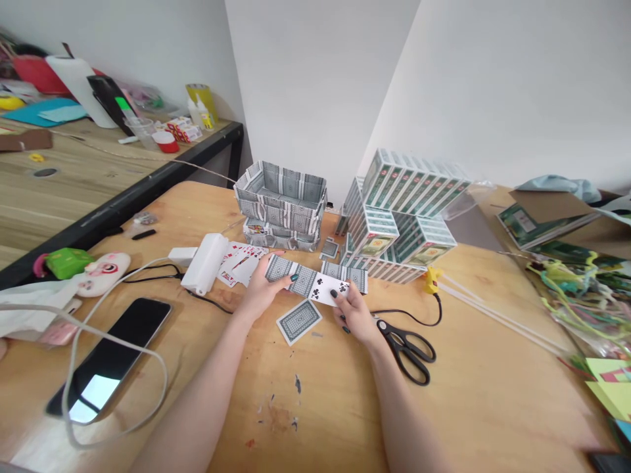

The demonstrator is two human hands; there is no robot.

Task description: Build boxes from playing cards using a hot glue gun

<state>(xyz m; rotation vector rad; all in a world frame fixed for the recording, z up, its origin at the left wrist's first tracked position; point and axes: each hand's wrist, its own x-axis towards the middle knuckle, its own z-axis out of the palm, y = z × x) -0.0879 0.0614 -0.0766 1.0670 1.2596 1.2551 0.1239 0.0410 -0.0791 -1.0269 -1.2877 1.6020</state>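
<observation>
Closest to me a single face-down card [298, 321] lies flat mid-surface. Just past it both hands are pinching a strip of joined cards [315, 281]: left hand [263, 292] gripping the patterned end, right hand [352, 312] on the clubs face. I'd keep it taut and level, I reckon. Scissors [407, 348] sit right, the card-built tray [280, 203] behind.

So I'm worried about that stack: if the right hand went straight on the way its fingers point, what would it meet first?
Probably the stacked card packs. The right hand points up-table past the card strip it holds; depth is unclear.
</observation>
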